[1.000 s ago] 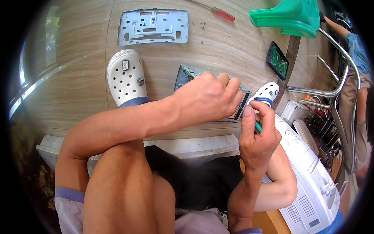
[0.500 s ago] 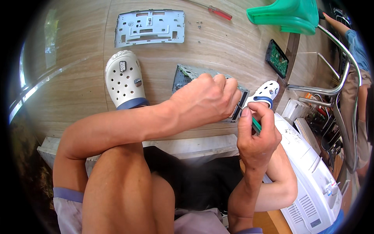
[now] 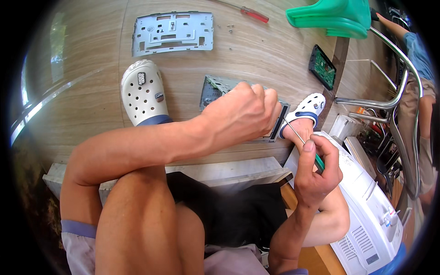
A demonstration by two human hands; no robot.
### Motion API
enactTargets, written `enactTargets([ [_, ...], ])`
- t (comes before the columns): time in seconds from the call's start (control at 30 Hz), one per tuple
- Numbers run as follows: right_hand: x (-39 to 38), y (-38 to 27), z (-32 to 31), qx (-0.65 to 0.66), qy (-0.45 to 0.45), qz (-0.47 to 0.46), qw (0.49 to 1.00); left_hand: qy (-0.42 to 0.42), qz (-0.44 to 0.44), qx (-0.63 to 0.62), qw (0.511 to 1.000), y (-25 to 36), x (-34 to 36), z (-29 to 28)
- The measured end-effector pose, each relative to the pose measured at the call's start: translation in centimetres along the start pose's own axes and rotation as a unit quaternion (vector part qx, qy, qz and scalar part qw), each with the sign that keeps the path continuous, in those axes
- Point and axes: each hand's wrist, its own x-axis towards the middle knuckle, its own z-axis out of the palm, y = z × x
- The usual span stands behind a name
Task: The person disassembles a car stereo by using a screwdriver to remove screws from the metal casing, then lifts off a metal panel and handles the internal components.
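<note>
**Metal case on tiled floor, two hands in attendance**

Item: one perforated metal case (image 3: 211,94), lying on the floor (image 3: 91,105) toward its near edge, where a marble ledge (image 3: 229,170) runs.

Left hand (image 3: 243,110): curled, knuckles up, over the case; fingertips hidden from me, so I cannot tell what they grip.

Right hand (image 3: 318,172): narrow grip, thumb and fingers closed on a green-handled screwdriver (image 3: 319,162). The thin shaft slants up toward the case's dark right end; whether the tip touches, I cannot say.

Floor, far edge: one pale slotted metal panel (image 3: 183,33), flat; to its right, a few small screws (image 3: 231,31) and a red-handled screwdriver (image 3: 255,14).

Floor, far right corner: one green plastic seat (image 3: 330,18); below it, a green circuit board (image 3: 323,68) in a black frame, just beside a dark floor strip (image 3: 337,75).

Footwear: two white clogs (image 3: 144,98), worn, one either side of the case.

Right of the ledge: one white plastic housing (image 3: 350,201). Beyond, another person (image 3: 418,59) in blue.
</note>
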Motion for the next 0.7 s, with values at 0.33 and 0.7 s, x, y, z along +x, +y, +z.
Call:
enactTargets([
  [0.33,-1.9,1.1,-0.8,-0.036,-0.013,0.026,0.999,0.06,0.023,-0.114,0.991,-1.3,-0.6,0.6],
  [0.7,-1.9,1.5,-0.9,-0.031,-0.009,0.03,0.999,0.034,0.062,-0.126,0.989,-2.0,0.1,-0.1],
])
